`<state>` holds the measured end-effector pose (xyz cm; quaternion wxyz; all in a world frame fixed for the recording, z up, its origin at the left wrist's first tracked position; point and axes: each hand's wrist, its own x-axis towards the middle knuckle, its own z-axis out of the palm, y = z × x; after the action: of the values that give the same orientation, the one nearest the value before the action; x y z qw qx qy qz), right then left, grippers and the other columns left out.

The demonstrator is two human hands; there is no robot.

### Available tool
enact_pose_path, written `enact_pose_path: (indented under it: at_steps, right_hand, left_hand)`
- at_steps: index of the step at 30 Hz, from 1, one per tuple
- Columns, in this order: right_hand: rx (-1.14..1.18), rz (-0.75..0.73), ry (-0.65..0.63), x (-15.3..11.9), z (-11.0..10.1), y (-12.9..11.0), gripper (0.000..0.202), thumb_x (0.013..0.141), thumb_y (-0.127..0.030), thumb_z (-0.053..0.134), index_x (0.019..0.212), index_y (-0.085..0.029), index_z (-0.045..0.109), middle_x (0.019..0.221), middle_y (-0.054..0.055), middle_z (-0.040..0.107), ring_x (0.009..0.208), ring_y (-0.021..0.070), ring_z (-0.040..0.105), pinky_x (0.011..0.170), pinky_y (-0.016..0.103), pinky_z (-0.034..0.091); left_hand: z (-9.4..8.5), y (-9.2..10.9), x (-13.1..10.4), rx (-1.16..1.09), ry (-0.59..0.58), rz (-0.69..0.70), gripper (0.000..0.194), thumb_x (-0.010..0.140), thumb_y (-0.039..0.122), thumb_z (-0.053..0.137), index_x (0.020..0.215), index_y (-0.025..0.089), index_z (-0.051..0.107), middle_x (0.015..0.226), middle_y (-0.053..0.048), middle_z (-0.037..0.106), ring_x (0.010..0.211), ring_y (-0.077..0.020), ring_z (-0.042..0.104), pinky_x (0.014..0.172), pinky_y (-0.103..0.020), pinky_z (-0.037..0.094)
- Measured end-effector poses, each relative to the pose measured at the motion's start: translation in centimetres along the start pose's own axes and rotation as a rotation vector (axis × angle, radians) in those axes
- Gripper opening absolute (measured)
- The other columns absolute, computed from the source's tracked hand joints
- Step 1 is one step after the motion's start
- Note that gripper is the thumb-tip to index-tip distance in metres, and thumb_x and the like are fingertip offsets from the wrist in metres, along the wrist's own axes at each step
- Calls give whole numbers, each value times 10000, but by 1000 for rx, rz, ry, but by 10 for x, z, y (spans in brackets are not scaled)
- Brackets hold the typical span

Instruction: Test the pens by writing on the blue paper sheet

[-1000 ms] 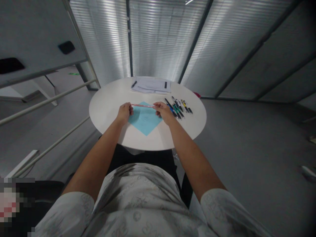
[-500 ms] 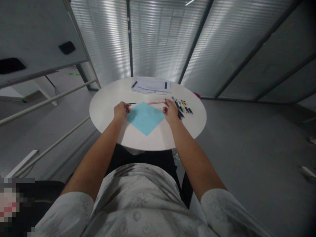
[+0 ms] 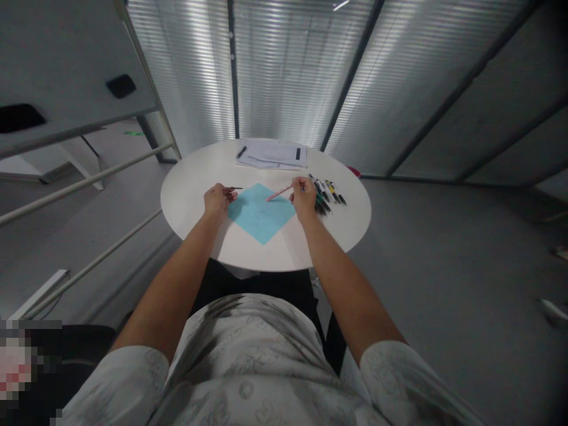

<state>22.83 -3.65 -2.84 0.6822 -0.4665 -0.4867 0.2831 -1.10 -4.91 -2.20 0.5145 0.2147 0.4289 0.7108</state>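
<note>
A square sheet of blue paper lies on the table with one corner toward me. My left hand is at the sheet's left corner, fingers closed on a thin dark stick that points right; its kind is too small to make out. By the right corner, my right hand pinches a slim pink pen-like stick. This stick slants down to the left, its far end over the paper. The two sticks are apart. Several pens lie just right of my right hand, partly hidden by it.
The round white table stands before me. At its far edge lies a stack of white papers with a dark pen on it. More markers lie at the right. A pale rail runs along the left.
The pink stick has turned from nearly level to slanting, its left end dropping toward me over the blue paper. My right hand has rotated slightly; my left hand is almost still.
</note>
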Motion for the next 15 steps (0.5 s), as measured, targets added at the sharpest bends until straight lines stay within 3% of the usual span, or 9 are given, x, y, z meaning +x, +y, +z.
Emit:
enact_pose_path:
  at_steps: [10, 15]
  right_hand:
    - [1, -36, 8, -11, -4, -23, 307, 840, -529, 627, 949, -243, 616, 987, 14, 594, 636, 71, 527, 495, 171, 425]
    - [45, 12, -47, -12, 0, -19, 306, 824, -520, 638, 953, -248, 583, 905, -5, 586, 681, 81, 592, 502, 164, 457]
  left_hand:
    - [-2, -4, -1, 201, -90, 70, 64, 779, 193, 515, 718, 182, 498, 676, -34, 604, 533, -126, 607, 568, -269, 501]
    - [-2, -8, -2, 288, -160, 108, 43, 750, 190, 524, 713, 171, 514, 683, -51, 641, 503, -117, 585, 544, -265, 488]
